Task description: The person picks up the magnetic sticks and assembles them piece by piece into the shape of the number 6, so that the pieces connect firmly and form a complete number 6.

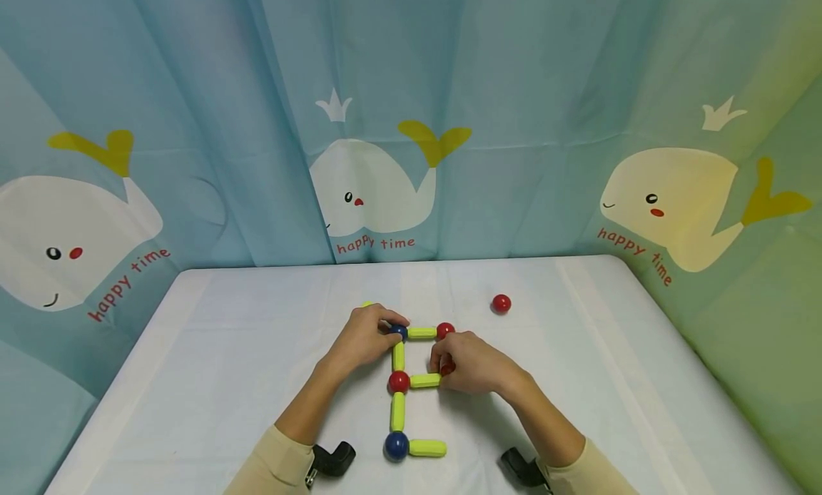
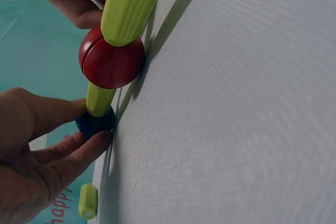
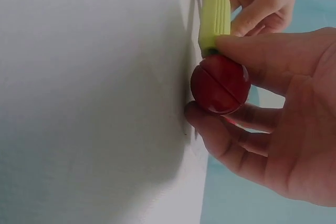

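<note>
A flat figure of yellow-green sticks and balls lies on the table. At its upper left corner my left hand grips a blue ball, thumb on one side and fingers on the other. My right hand holds a red ball at the end of the middle stick, its thumb by the joint. That stick joins a red ball on the left side. The top stick ends in another red ball, just beyond the right fingers. Below, a blue ball bears a stick pointing right.
A loose red ball sits toward the back right of the white table. One loose yellow-green stick lies behind the left hand. A blue curtain with whale prints hangs behind the table's far edge.
</note>
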